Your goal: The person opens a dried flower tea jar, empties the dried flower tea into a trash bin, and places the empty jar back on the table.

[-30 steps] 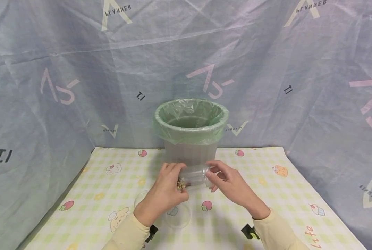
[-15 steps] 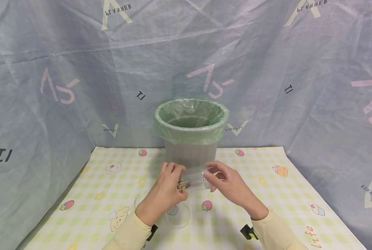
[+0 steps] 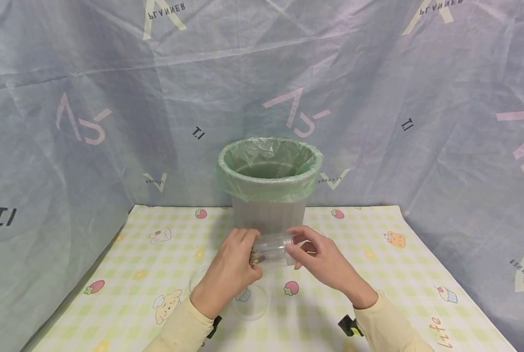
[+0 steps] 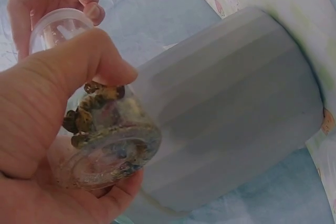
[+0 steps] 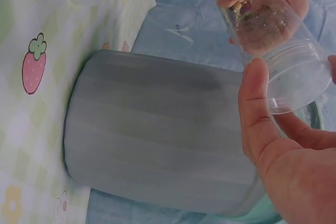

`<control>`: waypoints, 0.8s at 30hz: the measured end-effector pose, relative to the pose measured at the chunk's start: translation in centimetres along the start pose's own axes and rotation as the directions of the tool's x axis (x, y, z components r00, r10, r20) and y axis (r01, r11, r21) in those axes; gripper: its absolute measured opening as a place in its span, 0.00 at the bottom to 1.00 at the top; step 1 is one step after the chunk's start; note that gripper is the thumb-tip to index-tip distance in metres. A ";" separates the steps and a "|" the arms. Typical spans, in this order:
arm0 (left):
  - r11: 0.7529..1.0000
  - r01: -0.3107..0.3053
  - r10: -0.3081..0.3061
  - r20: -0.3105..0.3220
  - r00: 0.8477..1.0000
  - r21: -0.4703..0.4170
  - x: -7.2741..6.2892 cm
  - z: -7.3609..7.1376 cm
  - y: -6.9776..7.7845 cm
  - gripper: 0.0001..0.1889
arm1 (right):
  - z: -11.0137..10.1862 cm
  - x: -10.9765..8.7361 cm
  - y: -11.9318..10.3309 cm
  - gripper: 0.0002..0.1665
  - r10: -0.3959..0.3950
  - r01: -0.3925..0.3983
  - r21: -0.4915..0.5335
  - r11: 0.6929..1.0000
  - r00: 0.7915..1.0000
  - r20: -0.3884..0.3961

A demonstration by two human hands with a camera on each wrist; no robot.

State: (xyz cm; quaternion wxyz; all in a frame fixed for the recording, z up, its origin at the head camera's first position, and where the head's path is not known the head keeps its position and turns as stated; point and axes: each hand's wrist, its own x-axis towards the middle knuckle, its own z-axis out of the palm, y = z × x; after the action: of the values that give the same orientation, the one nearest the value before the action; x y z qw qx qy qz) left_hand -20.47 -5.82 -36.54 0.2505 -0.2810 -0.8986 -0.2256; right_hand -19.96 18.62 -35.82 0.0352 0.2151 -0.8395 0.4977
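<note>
A clear plastic jar lies sideways in the air between both hands, in front of the bin. My left hand grips its base end, thumb and fingers curled round the wall. Brown and yellowish dried bits sit inside near that base in the left wrist view. At the other, ridged end, my right hand pinches the jar between thumb and fingers. The right wrist view shows this round clear end; whether a clear lid covers it, I cannot tell.
A grey bin lined with a green bag stands just beyond the hands. Clear round plastic pieces, one of them a thin-edged disc shape, lie near the left forearm on the checked tablecloth. Grey-blue sheets hang around the table.
The right hand has shifted slightly left at the ridged end of the jar. Both hands keep their hold on it, and the bits stay near the base.
</note>
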 end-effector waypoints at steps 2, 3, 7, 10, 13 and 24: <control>1.000 -0.005 0.005 -0.003 1.000 0.005 0.0 0.0 0.0 0.29 | 0.0 0.0 0.1 0.26 -0.012 0.012 0.003 1.000 1.000 0.006; 1.000 -0.007 0.007 -0.003 1.000 0.006 0.0 0.0 0.0 0.29 | 0.0 0.0 0.2 0.26 -0.017 0.017 0.004 1.000 1.000 0.008; 0.999 -0.021 0.022 -0.013 1.000 0.027 0.0 0.1 -0.1 0.30 | 0.1 0.0 0.3 0.27 -0.036 0.035 0.032 0.999 0.999 0.020; 0.998 -0.032 0.033 -0.022 0.999 0.045 0.1 0.1 -0.2 0.31 | 0.2 0.0 0.6 0.27 -0.066 0.063 0.072 0.995 0.997 0.028; 0.998 -0.038 0.039 -0.016 0.999 0.046 0.0 0.1 -0.3 0.30 | 0.4 0.1 1.0 0.27 -0.129 0.125 0.085 0.988 0.991 0.032; 0.998 -0.052 0.053 -0.004 0.999 0.041 0.1 0.2 -0.7 0.28 | 0.2 0.5 2.1 0.33 -0.376 0.373 0.052 0.926 0.924 0.074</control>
State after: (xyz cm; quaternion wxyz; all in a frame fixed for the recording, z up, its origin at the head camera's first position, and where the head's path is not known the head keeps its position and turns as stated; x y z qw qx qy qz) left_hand -21.00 -6.20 -36.80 0.2642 -0.2987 -0.8947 -0.2012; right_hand -21.17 19.12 -37.51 0.0908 0.3926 -0.7744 0.4878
